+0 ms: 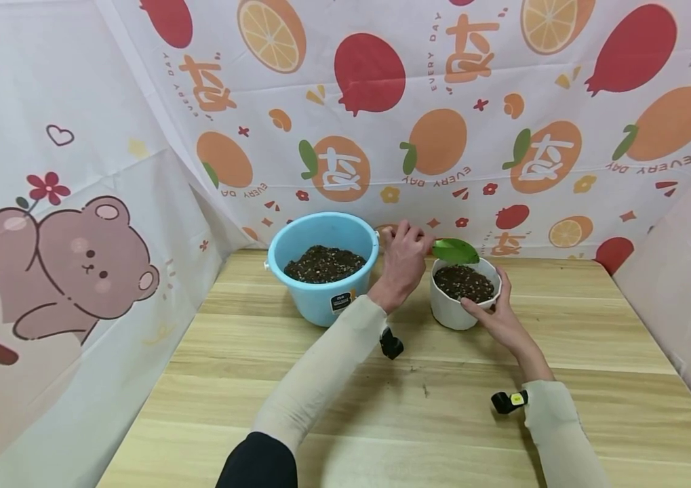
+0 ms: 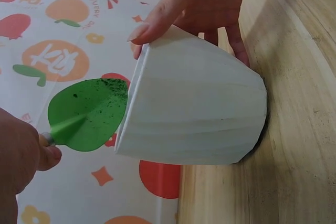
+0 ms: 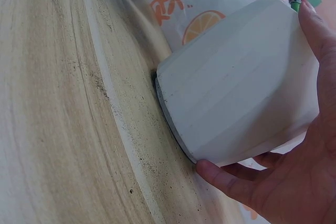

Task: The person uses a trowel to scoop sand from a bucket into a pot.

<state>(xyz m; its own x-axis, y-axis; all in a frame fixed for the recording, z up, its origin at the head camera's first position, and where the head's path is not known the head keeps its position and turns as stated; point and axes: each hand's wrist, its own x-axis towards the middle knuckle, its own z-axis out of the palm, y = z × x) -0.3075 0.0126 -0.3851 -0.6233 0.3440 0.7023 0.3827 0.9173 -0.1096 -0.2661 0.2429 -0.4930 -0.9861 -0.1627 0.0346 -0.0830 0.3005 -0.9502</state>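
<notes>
Left hand (image 1: 405,263) gripped the green trowel (image 1: 455,251), I saw, pointing right. Right hand (image 1: 502,321) held the pot (image 1: 451,313) from the right.

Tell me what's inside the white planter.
Dark soil with pale specks. The green trowel covers part of the rim of the white planter; anything beneath the soil's surface is hidden.
</notes>
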